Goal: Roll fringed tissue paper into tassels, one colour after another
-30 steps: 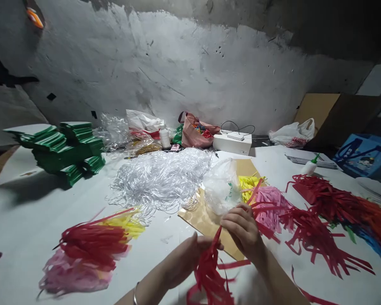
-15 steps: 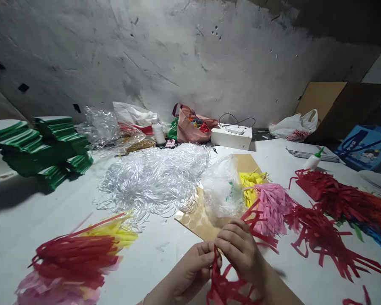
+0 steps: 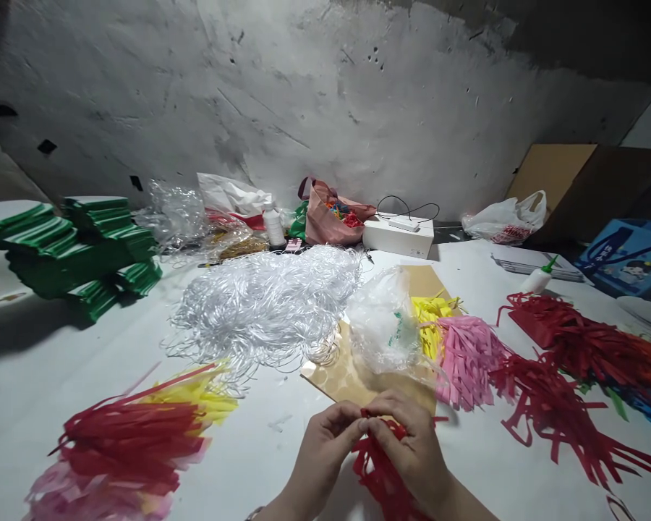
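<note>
Pinches the red tassel (image 3: 385,481) at its top with the left hand (image 3: 325,452), thumb and forefinger closed on a tiny red tip. Grasps the same tassel with the right hand (image 3: 415,445), fingers curled over it, thumb set against the other thumb. Keeps it in front of the clear bag (image 3: 383,329), on the near side. Looks bright red and papery, cut into narrow flat strips; draws in tight at the pinched end, then loosens into a crumpled fringe below the palms. Runs partly behind the right hand and out past the lower edge, so cannot tell the full length, nor whether touching the table (image 3: 271,481).

See, beneath the clear bag, a tan board (image 3: 328,373); just right of it, yellow strips (image 3: 431,325) and a pink bunch (image 3: 469,358); farther right, a red bunch (image 3: 561,409), fringed much alike. Note, left of the clear bag, a heap of white string (image 3: 265,304); left and nearer, a red, yellow and pink pile (image 3: 130,438); far left, green stacks (image 3: 81,264).
</note>
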The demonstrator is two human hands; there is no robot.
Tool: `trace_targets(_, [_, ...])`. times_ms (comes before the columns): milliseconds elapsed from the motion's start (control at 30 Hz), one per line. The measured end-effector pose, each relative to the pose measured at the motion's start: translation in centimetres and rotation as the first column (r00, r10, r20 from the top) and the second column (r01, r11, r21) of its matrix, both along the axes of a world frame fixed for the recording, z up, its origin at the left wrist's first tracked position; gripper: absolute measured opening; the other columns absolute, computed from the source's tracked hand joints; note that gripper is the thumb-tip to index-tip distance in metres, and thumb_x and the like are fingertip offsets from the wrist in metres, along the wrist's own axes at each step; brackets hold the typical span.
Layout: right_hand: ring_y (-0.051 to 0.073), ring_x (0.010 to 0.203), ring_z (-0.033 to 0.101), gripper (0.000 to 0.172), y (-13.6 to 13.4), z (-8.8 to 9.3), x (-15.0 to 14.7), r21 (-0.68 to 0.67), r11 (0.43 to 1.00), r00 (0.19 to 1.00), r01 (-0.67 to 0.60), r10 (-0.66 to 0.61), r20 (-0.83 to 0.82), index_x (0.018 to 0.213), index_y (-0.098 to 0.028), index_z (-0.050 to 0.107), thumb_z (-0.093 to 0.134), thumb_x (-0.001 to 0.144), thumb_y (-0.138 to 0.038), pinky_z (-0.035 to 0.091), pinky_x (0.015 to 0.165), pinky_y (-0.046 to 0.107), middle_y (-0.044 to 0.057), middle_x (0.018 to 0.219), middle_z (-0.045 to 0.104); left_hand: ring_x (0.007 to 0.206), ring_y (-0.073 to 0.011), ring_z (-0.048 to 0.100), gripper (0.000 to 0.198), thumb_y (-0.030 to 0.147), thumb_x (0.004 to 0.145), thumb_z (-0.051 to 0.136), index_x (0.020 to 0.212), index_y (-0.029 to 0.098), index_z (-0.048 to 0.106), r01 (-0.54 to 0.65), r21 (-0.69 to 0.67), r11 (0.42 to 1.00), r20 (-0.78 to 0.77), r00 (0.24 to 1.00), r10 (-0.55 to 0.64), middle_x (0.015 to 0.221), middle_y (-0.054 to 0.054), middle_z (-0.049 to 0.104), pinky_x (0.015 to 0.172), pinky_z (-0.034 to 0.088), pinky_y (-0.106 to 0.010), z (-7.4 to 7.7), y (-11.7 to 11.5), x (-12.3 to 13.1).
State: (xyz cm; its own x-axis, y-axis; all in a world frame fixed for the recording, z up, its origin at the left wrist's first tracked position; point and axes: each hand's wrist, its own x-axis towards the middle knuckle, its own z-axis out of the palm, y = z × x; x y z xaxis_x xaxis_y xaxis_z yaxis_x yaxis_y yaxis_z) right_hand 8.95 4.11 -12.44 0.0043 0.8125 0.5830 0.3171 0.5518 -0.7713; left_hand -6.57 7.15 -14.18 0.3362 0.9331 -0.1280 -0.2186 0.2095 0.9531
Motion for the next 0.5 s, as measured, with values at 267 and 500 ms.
trace_targets(267, [0.016, 0.074, 0.068, 0.011, 0.4, -1.2, -0.1, 0.075, 0.995, 0.998, 0.064, -0.063, -0.005, 0.096, -0.022, 0.073, 0.062, 0.095, -0.021, 0.056, 0.064, 0.026, 0.003, 0.083, 0.069, 0.085, -0.023, 0.068, 0.022, 0.042, 0.085, 0.073, 0.089, 0.021, 0.075, 0.094, 0.282, 0.955, -0.183, 0.982, -0.042, 0.086, -0.007, 0.075, 0.079, 0.052, -0.031, 0.2, 0.5, -0.9])
trace_targets(500, [0.016, 0.073, 0.065, 0.01, 0.3, -1.8, 0.1, 0.107, 0.984, 0.973, 0.146, -0.162, 0.162, 0.102, -0.02, 0.061, 0.055, 0.097, -0.026, 0.053, 0.065, 0.026, 0.003, 0.084, 0.068, 0.076, -0.0188, 0.065, 0.016, 0.034, 0.093, 0.064, 0.084, 0.022, 0.071, 0.148, 0.576, 0.804, -0.284, 0.958, 0.027, 0.079, -0.004, 0.07, 0.071, 0.052, -0.027, 0.9, 1.2, -1.3])
